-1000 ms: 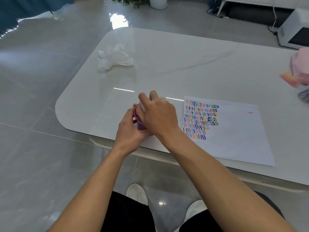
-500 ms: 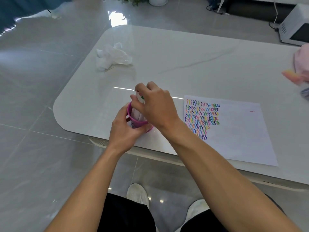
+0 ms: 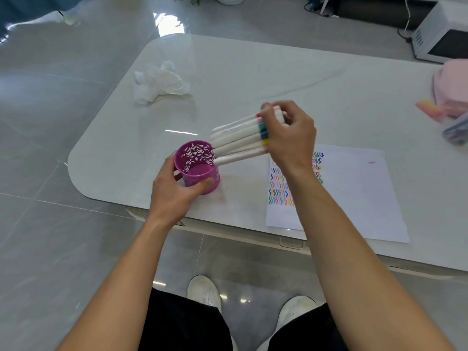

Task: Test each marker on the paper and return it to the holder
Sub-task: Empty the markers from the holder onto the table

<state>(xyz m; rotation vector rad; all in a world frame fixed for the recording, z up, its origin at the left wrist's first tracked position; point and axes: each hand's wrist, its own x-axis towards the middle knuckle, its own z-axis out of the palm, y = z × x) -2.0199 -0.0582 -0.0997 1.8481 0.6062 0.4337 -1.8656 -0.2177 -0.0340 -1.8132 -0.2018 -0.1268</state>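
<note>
A purple perforated holder (image 3: 196,168) stands near the table's front left edge, and nothing shows inside it. My left hand (image 3: 174,193) grips its near side. A bundle of several white markers (image 3: 239,139) with coloured bands is gripped at the cap end by my right hand (image 3: 288,138), held just above the table to the right of the holder. Their far ends reach the holder's rim. A white paper (image 3: 354,193) with rows of coloured squiggles lies to the right, partly under my right forearm.
A crumpled white tissue (image 3: 159,84) lies at the table's back left. Pink cloth (image 3: 453,87) and a bag of markers (image 3: 457,129) sit at the right edge. A microwave (image 3: 443,36) stands on the floor beyond. The table's front edge runs close to my knees.
My right hand has pulled the whole bundle of markers out of the holder and swung it up and to the right. My left hand has stayed on the holder.
</note>
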